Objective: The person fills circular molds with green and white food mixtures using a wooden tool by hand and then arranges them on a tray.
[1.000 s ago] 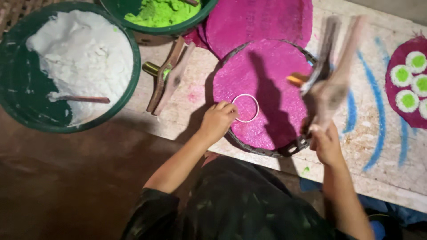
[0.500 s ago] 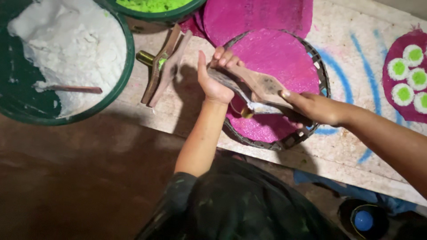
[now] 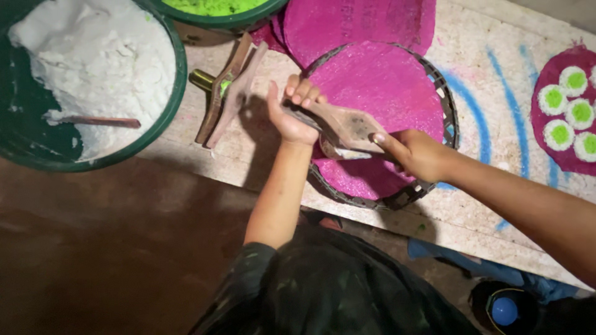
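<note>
At the far left of the worktop (image 3: 205, 164) the green tub of white powder (image 3: 87, 80) sat with a stick (image 3: 93, 121) lying in it, well apart from your work, and just right of it a spare wooden press (image 3: 226, 90) lay on the bare board beside the tub of green powder (image 3: 217, 9). Your left hand (image 3: 292, 115) was curled shut around one end of the wooden tool (image 3: 338, 127), fingers wrapped over the top; that was a sound hold, since it kept the end from rocking. The tool lay across the near left part of the pink-covered round tray (image 3: 444, 108), low over the pink surface, though I could not tell whether it touched. Your right hand (image 3: 416, 152) was closed on the other end, thumb on top. To do this well, I judged you needed even pressure from both ends and a level tool, so the powder beneath would not smear. The finished pink disc with white-and-green dots (image 3: 568, 118) lay well clear at the far right.
</note>
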